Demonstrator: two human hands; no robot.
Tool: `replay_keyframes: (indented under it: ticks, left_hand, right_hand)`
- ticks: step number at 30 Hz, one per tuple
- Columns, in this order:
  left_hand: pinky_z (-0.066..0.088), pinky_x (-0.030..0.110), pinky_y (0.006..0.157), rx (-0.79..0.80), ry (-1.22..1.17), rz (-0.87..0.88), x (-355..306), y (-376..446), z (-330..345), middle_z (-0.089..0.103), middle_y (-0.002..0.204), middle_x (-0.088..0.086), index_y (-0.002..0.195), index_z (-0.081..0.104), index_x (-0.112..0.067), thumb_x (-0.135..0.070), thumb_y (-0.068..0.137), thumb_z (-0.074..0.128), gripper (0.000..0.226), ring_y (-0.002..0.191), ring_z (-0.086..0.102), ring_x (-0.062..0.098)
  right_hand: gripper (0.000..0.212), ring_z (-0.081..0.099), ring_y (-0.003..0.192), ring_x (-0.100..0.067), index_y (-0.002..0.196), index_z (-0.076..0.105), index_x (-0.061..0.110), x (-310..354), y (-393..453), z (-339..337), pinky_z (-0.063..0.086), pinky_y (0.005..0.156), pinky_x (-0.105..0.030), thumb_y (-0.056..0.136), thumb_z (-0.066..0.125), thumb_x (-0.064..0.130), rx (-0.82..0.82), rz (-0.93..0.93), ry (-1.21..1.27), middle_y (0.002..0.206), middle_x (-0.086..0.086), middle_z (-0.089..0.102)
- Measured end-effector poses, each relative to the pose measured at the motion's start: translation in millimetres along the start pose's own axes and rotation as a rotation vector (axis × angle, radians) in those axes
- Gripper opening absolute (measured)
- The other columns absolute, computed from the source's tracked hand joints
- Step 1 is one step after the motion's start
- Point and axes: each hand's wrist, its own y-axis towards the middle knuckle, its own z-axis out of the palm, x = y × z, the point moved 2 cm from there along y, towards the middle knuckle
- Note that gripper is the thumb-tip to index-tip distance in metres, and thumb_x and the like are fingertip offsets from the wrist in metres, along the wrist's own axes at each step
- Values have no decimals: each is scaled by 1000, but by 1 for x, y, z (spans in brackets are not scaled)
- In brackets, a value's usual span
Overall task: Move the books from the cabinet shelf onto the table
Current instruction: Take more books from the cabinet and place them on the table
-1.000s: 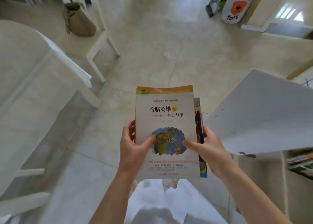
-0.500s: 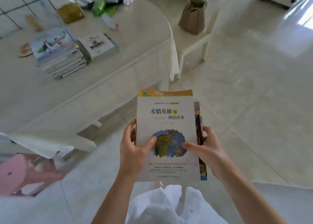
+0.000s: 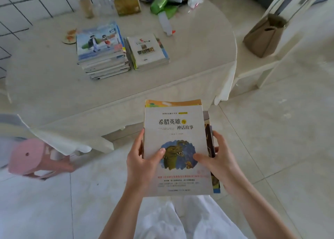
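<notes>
Small stack of books (image 3: 176, 148) held flat in front of the body, above the floor, short of the table (image 3: 189, 61). White cover on top, with black Chinese title and a round picture of a dragon-like beast; orange edge of a second book showing at the far end, dark and blue edges of others showing along the right. Gripped at the left edge by the left hand (image 3: 142, 162), thumb lying on the cover, fingers curled beneath. Gripped at the right edge by the right hand (image 3: 217, 162), thumb on the cover near the picture, fingers wrapped round the side.

On the cloth-covered table beyond, a tall pile of books (image 3: 102, 51) with a cartoon cover uppermost, just beside a lower pile (image 3: 147, 51) with a pale cover. Farther back, a lying plastic bottle (image 3: 166, 24), green bags (image 3: 162, 4), a yellowish box (image 3: 127, 4). Brown bag (image 3: 263, 38) on a white chair (image 3: 262, 70) at the right; pink stool (image 3: 34, 159) at the left, partly under the tablecloth.
</notes>
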Motion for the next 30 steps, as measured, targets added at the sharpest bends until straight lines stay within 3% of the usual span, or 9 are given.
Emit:
replay_keyframes:
  ticks: [6,11,15,21,24,28,30]
  left_hand:
    - [61,38,80,-100,-33,-52,-25,45,49,71,114,-9,142,45,-34,-13,78,79,75,98,69,8]
    - [61,34,77,-206,-22,-51,-50,85,80,69,117,-13,143,40,-38,-16,77,79,80,98,68,5]
    - [61,31,77,-256,-51,-58,-62,109,86,68,120,-11,146,40,-32,-14,77,79,81,100,68,5]
    - [58,22,65,-266,-44,-38,-73,157,75,71,100,-23,126,45,-55,-2,84,67,71,93,68,2]
    - [58,23,66,-241,-81,-42,-77,191,66,72,106,-18,128,45,-52,1,85,64,71,97,69,5]
    - [61,35,74,-212,-97,-31,-82,243,45,70,112,-13,141,45,-36,0,82,67,72,103,67,13]
    - [61,42,79,-182,-94,-28,-86,270,36,69,115,-13,142,44,-37,-5,79,70,75,102,66,12]
  right_hand:
    - [84,65,95,-25,133,25,53,40,76,-30,58,62,-36,74,78,25,88,-14,-139,118,-6,53]
    - [77,68,88,-15,135,31,41,89,133,-53,59,66,-36,77,77,19,180,-90,-222,104,10,63]
    - [70,69,84,-14,124,34,43,118,163,-50,60,67,-39,77,77,14,245,-114,-232,95,12,64]
    - [75,67,76,-12,133,37,35,152,210,-28,52,51,-27,76,79,10,263,-67,-197,94,4,61]
    - [74,65,74,-8,131,37,33,176,235,-15,49,47,-21,76,78,7,273,-63,-208,92,4,62]
    - [78,71,89,-26,138,41,13,206,277,5,58,80,-47,72,81,3,332,130,-121,101,-10,73]
    - [56,72,90,-29,124,56,4,222,296,11,56,86,-49,73,78,-2,376,200,-93,97,-12,76]
